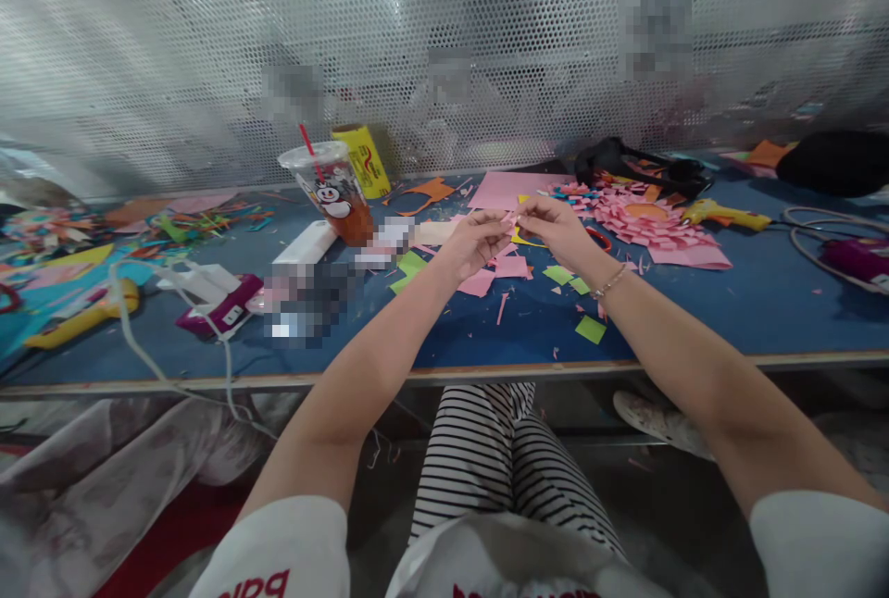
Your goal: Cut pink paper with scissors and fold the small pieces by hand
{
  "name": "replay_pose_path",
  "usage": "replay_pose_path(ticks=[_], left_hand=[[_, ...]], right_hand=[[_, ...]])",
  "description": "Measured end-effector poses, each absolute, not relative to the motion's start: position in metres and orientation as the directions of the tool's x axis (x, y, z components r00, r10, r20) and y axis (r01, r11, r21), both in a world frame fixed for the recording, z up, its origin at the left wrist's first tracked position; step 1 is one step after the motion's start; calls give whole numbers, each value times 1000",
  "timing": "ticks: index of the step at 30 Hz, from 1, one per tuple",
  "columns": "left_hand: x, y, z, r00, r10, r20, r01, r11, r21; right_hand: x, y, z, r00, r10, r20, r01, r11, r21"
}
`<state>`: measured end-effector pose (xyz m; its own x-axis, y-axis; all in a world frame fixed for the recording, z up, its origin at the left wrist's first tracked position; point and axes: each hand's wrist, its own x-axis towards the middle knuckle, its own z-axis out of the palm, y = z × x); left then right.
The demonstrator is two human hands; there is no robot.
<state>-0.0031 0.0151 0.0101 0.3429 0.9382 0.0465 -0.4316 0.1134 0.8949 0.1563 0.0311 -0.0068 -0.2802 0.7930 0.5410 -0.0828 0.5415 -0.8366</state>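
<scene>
Over the middle of the blue table, my left hand (473,244) and my right hand (556,226) meet fingertip to fingertip. Both are closed in a pinch on a small piece of pink paper (509,222), mostly covered by the fingers. Beneath them lie pink paper squares (512,267) and a sheet of pink paper (518,189). Yellow paper (529,237) shows just behind the right hand. A red scissor-like handle (598,240) peeks out beside the right wrist. Green paper squares (590,330) are scattered nearer the table's front edge.
Right of my hands sits a pink paper-petal flower (643,218), with a yellow glue gun (726,215) beyond it. A cup with a red straw (333,191) stands left, near a yellow roll (362,161). A purple power strip (220,306) trails white cables. Perforated metal (389,43) rises behind the table.
</scene>
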Motion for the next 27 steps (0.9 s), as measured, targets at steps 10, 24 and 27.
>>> replay_pose_path(ticks=[10, 24, 27], left_hand=[[-4, 17, 9, 346, 937, 51, -445, 116, 888], [-1, 19, 4, 277, 957, 86, -322, 8, 947], [0, 20, 4, 266, 959, 96, -286, -17, 958]], right_hand=[[153, 29, -4, -249, 812, 529, -11, 543, -839], [156, 35, -5, -289, 803, 521, 63, 559, -827], [156, 36, -5, -290, 832, 472, 66, 510, -858]])
